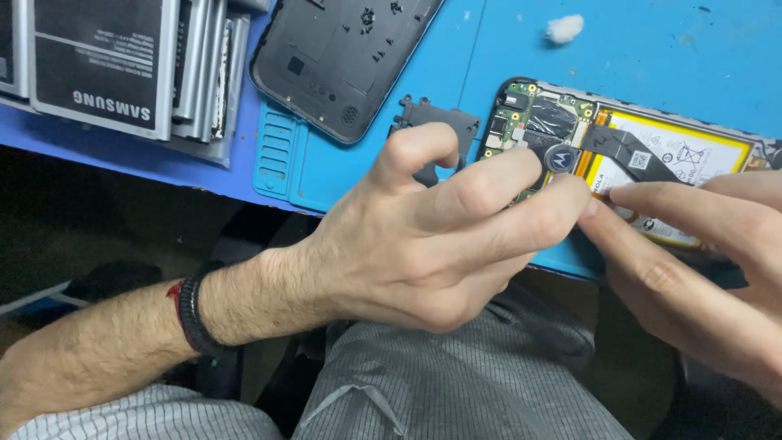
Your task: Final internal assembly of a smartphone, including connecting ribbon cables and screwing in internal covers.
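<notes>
Opened phone lies face down on the blue mat at the near edge of the desk, board and yellow-labelled battery exposed, black flex strip running across both. My left hand is over its near-left corner, index finger stretched out, tip on the phone's lower edge; other fingers curled. My right hand comes in from the right, fingertips meeting the left index tip right there. Cannot tell if anything is pinched between them. Black bracket sits just left of the phone. Back cover further left, small screws lying in it. Battery stack at far left. Cotton wad up top.
</notes>
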